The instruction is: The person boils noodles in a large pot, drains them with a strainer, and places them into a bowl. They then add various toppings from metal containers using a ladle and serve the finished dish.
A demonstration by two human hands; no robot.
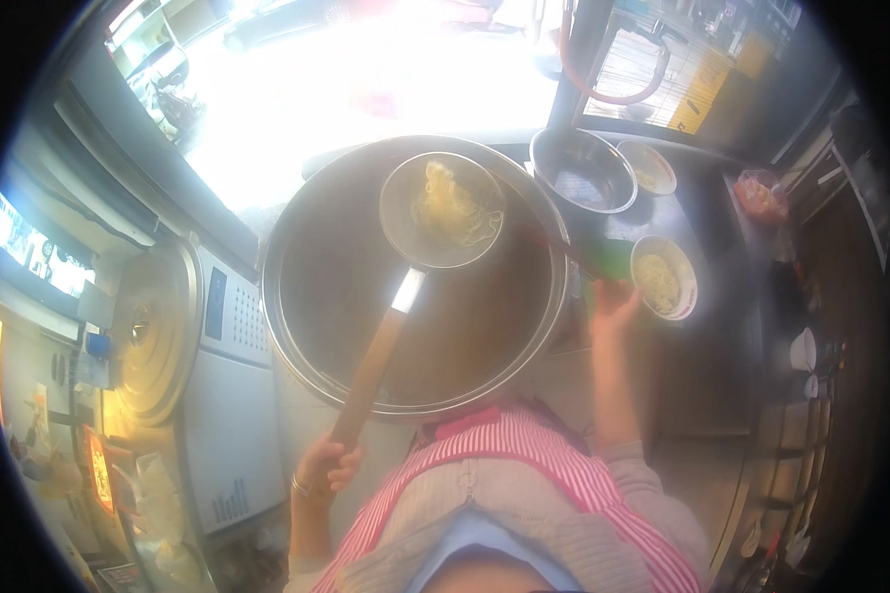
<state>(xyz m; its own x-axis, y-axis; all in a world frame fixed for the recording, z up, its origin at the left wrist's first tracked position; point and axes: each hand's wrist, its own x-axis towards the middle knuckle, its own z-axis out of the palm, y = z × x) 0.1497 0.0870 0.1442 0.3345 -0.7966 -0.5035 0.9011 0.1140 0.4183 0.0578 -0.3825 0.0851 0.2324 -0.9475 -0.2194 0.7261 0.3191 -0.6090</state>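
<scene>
My left hand (330,467) is closed around the wooden handle of a large round strainer (400,244). Pale noodles (452,207) lie in the strainer, which is over a big metal pot (274,326) of brownish liquid. Right of the pot, my right hand (614,304) grips the end of long dark reddish chopsticks (578,258), whose far part reaches over the pot and is blurred by steam. Just beyond that hand stands a white bowl (688,293) with noodles in it. Whether my fingers touch the bowl, I cannot tell.
A steel basin (630,196) and another bowl (667,172) with some food stand at the back of the metal counter (712,370). Something green (612,259) lies near my right hand. A pinkish bag (762,196) is farther right. A large metal lid (156,333) stands at the left beside a white cabinet (230,430).
</scene>
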